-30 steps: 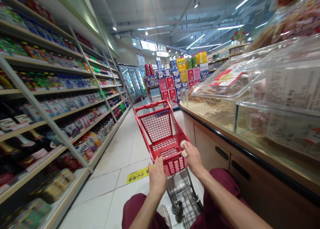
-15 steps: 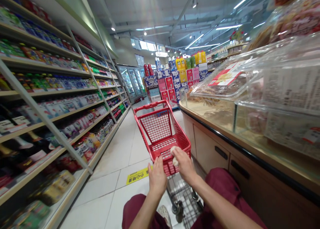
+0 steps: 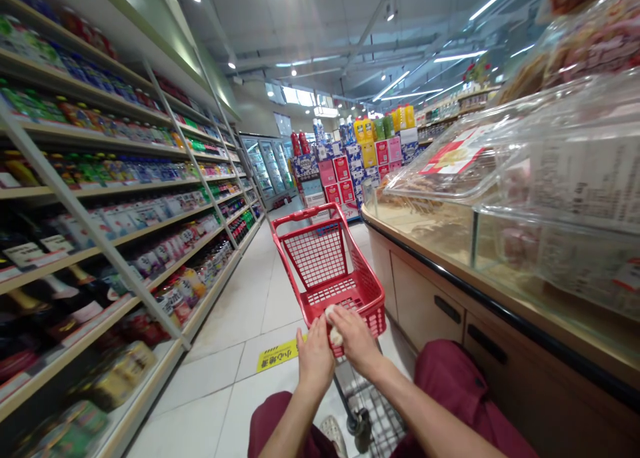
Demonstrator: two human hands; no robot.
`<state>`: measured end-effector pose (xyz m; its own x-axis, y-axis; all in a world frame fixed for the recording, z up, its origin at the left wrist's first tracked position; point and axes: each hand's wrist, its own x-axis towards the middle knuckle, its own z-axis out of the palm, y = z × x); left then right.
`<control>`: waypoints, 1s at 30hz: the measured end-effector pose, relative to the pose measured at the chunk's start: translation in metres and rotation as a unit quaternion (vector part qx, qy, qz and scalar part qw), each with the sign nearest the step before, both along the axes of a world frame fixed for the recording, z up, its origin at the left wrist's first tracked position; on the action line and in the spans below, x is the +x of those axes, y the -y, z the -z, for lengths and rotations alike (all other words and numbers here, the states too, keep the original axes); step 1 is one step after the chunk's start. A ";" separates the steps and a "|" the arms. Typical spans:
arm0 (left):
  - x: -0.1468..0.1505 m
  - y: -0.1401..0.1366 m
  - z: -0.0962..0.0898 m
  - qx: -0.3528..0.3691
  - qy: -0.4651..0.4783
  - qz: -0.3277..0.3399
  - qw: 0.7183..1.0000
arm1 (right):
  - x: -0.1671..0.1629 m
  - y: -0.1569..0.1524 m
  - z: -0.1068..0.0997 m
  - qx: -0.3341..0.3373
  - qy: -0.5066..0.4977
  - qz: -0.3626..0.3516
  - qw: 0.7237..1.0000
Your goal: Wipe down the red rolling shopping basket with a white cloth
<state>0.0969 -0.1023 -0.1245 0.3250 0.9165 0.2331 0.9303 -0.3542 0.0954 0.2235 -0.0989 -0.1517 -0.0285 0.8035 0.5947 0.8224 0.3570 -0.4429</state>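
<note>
A red plastic shopping cart (image 3: 309, 258) stands before my knees, its basket open at the top. My left hand (image 3: 316, 357) grips the near left corner of the basket rim, fingers reaching over the edge. Bunched in my right hand (image 3: 353, 338) is a whitish cloth (image 3: 336, 337), pressed to the near rim right beside my left fingers. My right fingertips hide part of the cloth and rim. Inside the basket only the red grid floor shows.
Shelves of bottles and packs (image 3: 150, 198) run along the left. On the right stands a wooden counter (image 3: 425, 285) with clear plastic food boxes (image 3: 550, 171). Stacked drink cartons (image 3: 345, 181) rise ahead. A yellow floor sticker (image 3: 280, 355) lies left of the cart.
My right hand has slid left along the near rim with the cloth, coming up against my left hand. The left hand has stayed at the corner.
</note>
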 end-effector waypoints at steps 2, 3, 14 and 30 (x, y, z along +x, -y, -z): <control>-0.001 0.001 -0.001 0.002 0.000 0.001 1.000 | 0.014 -0.001 -0.002 -0.012 -0.002 0.034 0.999; -0.002 0.001 0.000 0.004 -0.001 0.003 1.000 | 0.027 -0.002 -0.004 -0.018 -0.014 0.078 0.997; 0.000 -0.001 0.003 0.008 -0.001 -0.013 1.000 | 0.024 0.005 0.012 0.022 0.006 0.033 0.999; 0.001 0.000 0.004 0.012 0.013 0.001 1.000 | 0.034 -0.002 0.000 -0.006 -0.035 0.118 0.992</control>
<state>0.0979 -0.1021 -0.1283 0.3204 0.9098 0.2638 0.9269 -0.3586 0.1108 0.2575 -0.0969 -0.1522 0.2017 0.7895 0.5796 0.8496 0.1535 -0.5046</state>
